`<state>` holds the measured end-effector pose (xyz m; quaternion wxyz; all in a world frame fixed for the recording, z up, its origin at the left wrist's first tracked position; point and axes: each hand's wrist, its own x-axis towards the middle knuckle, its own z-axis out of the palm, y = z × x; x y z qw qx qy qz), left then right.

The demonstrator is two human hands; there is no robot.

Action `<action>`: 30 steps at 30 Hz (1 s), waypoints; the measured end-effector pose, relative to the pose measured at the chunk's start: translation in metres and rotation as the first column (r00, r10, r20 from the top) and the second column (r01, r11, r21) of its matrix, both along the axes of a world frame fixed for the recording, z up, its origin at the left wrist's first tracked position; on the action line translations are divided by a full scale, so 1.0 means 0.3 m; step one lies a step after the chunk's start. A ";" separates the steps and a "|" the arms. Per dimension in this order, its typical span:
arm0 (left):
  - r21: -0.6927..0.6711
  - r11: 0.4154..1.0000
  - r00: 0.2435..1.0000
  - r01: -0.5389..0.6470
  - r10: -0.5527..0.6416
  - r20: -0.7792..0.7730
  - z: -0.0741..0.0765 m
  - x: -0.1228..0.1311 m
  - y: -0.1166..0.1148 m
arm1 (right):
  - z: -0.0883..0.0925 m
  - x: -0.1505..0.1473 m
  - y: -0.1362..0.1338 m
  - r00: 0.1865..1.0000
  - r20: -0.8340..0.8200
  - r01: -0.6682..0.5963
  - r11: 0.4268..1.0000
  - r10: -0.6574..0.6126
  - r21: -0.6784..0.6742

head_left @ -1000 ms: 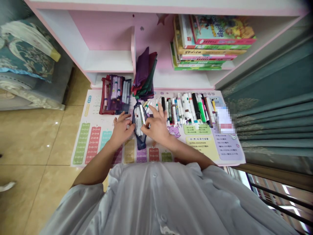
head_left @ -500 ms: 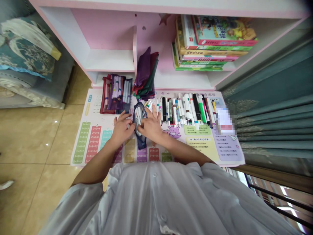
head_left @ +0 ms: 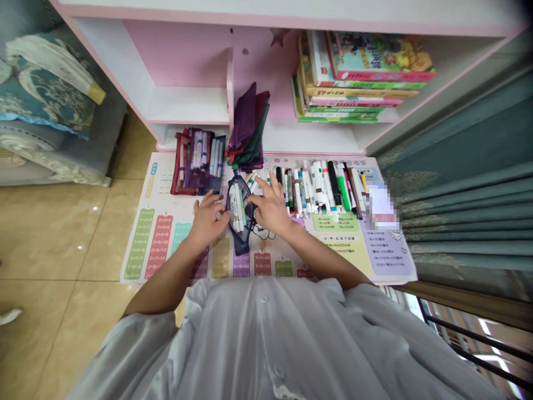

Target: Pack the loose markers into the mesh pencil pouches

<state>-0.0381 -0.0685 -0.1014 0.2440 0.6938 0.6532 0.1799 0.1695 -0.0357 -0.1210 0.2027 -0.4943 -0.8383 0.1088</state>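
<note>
A dark blue zip pouch (head_left: pixel 240 244) lies unzipped on the desk in front of me, with several white-barrelled markers (head_left: pixel 235 206) inside it. My left hand (head_left: pixel 209 218) pinches the pouch's left edge between thumb and finger. On the other side, my right hand (head_left: pixel 270 205) has its fingers spread, the thumb by the pouch's right edge, and holds nothing. Just beyond that hand runs a long row of loose markers (head_left: pixel 318 186) in mixed colours. A few more pens (head_left: pixel 251 180) rest above the pouch, partly hidden by my right fingers.
Filled red, purple and dark pouches (head_left: pixel 195 161) lie at the back left. A stack of purple, red and green pouches (head_left: pixel 247 125) leans near the shelf divider. Books (head_left: pixel 358 83) stand piled on the shelf. A blurred phone-like object (head_left: pixel 382 205) lies right; a printed mat (head_left: pixel 137 244) covers the desk.
My right hand has drawn back to the right from inside the pouch, its fingers now apart. The markers in the pouch show more fully, including a light green one. My left hand stays put.
</note>
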 end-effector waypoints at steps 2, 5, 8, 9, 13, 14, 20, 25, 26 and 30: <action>-0.006 1.000 1.000 -0.014 0.014 -0.012 0.002 -0.002 0.003 | -0.007 0.017 0.017 0.999 0.036 -0.024 0.999 0.023 0.024; -0.007 0.999 0.999 -0.039 0.039 -0.026 0.007 -0.006 0.006 | -0.010 0.016 0.038 0.996 0.066 -0.058 0.998 0.056 0.024; 0.004 0.999 0.999 -0.037 0.037 -0.025 0.011 -0.016 0.005 | -0.002 0.001 0.046 0.994 0.064 -0.088 0.996 0.087 0.003; 0.011 0.999 0.999 -0.039 0.039 -0.026 0.013 -0.023 0.004 | 0.003 -0.004 0.046 0.993 0.057 -0.103 0.995 0.103 0.000; 0.073 0.995 0.997 -0.068 0.070 -0.029 0.033 -0.063 -0.006 | 0.041 -0.013 0.026 0.979 0.049 -0.198 0.980 0.197 0.030; 0.097 0.993 0.997 -0.064 0.067 -0.029 0.042 -0.074 -0.008 | 0.055 -0.013 0.016 0.974 0.057 -0.222 0.974 0.220 0.042; 0.104 0.989 0.991 0.100 -0.090 -0.102 0.107 -0.092 -0.020 | 0.136 -0.004 -0.055 0.931 0.112 -0.357 0.930 0.347 0.084; 0.006 0.965 0.957 0.262 -0.258 -0.133 0.115 -0.034 -0.015 | 0.151 0.022 -0.094 0.908 0.165 -0.404 0.910 0.386 0.095; -0.003 0.958 0.950 0.285 -0.283 -0.134 0.110 -0.019 -0.014 | 0.148 0.030 -0.097 0.905 0.173 -0.408 0.909 0.389 0.090; -0.011 0.942 0.934 0.334 -0.333 -0.132 0.086 0.036 -0.005 | 0.128 0.064 -0.108 0.919 0.166 -0.375 0.924 0.359 0.075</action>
